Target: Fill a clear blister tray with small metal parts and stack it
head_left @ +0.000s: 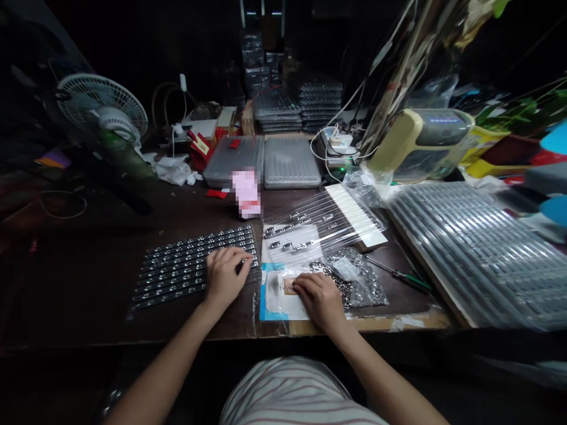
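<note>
Dim workshop, cluttered counter [177, 212], small metal fittings [195, 265] lined up within easy reach of the left hand [225, 277] (curled, can't tell if it's gripping one), right hand [319, 298] half-closed, pressing a tan pad [289, 287].

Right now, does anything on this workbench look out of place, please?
A crumpled white wrapping lies loose beside the grey plastic case, with a red scrap nearby, unlike the neat stacks around. A pink object on the bench is pixelated, so I cannot tell what it is.
</note>
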Demonstrator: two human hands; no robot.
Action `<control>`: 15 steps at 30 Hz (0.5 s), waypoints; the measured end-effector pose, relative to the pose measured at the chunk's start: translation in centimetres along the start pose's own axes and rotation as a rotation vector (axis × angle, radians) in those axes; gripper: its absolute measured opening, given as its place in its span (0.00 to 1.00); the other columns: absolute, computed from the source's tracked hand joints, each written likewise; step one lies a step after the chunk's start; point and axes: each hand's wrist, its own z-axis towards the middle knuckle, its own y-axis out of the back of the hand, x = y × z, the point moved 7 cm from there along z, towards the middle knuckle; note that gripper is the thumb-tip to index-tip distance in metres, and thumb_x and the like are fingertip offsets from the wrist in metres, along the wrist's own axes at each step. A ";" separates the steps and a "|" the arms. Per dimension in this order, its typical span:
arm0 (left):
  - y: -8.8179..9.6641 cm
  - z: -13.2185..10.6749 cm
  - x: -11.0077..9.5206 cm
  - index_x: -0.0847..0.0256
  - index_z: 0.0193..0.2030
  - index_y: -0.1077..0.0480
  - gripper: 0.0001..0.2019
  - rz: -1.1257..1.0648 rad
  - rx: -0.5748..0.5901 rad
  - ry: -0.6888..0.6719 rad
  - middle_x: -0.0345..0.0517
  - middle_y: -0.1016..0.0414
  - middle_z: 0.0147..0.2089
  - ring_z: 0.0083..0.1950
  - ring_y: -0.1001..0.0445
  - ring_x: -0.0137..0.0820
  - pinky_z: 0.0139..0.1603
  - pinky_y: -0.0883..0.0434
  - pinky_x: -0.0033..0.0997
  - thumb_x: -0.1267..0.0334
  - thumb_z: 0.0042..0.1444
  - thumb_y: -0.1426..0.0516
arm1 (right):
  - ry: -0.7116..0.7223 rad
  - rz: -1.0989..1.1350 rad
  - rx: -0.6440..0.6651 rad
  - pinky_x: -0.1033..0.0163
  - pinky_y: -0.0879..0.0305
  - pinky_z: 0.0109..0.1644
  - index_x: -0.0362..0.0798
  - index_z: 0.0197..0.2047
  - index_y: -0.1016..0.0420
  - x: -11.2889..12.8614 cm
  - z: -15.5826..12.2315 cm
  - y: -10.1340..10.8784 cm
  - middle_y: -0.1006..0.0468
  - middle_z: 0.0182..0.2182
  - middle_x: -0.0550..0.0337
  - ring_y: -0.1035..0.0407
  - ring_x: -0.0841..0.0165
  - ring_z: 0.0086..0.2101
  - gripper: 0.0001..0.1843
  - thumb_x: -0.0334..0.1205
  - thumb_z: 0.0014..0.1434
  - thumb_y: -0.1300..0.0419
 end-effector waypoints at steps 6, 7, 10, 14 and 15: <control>-5.3 5.7 -3.8 0.56 0.33 0.26 0.03 -0.028 0.128 -0.068 0.46 0.22 0.35 0.41 0.29 0.39 0.52 0.42 0.45 0.62 0.54 0.41 | -0.003 -0.034 -0.021 0.63 0.41 0.38 0.51 0.32 0.23 0.2 0.3 0.3 0.22 0.32 0.60 0.31 0.70 0.33 0.07 0.41 0.61 0.41; -5.6 5.9 -3.9 0.57 0.32 0.26 0.03 -0.038 0.134 -0.059 0.46 0.22 0.34 0.40 0.28 0.39 0.51 0.42 0.45 0.63 0.54 0.41 | -0.015 -0.040 -0.022 0.63 0.41 0.38 0.51 0.31 0.24 0.1 0.4 0.3 0.22 0.31 0.61 0.31 0.70 0.32 0.08 0.42 0.60 0.40; -5.0 5.5 -3.2 0.57 0.32 0.28 0.03 -0.143 0.131 0.013 0.44 0.22 0.33 0.38 0.27 0.37 0.49 0.37 0.42 0.64 0.55 0.43 | -0.055 -0.059 -0.031 0.64 0.42 0.36 0.49 0.27 0.26 -0.3 0.5 0.3 0.24 0.27 0.62 0.32 0.71 0.30 0.10 0.43 0.59 0.39; -3.9 2.7 -1.8 0.59 0.42 0.29 0.09 -0.535 0.229 0.182 0.44 0.23 0.35 0.35 0.25 0.32 0.38 0.30 0.32 0.61 0.58 0.46 | -0.045 -0.044 -0.043 0.64 0.42 0.36 0.49 0.29 0.26 -0.1 0.6 0.1 0.23 0.29 0.62 0.32 0.71 0.31 0.09 0.41 0.60 0.40; -4.0 1.8 -1.7 0.59 0.45 0.30 0.11 -0.642 0.286 0.225 0.44 0.23 0.34 0.33 0.25 0.31 0.34 0.30 0.30 0.60 0.59 0.48 | -0.029 -0.036 -0.041 0.64 0.42 0.37 0.50 0.30 0.25 0.1 0.6 0.1 0.23 0.30 0.62 0.32 0.71 0.32 0.08 0.41 0.60 0.40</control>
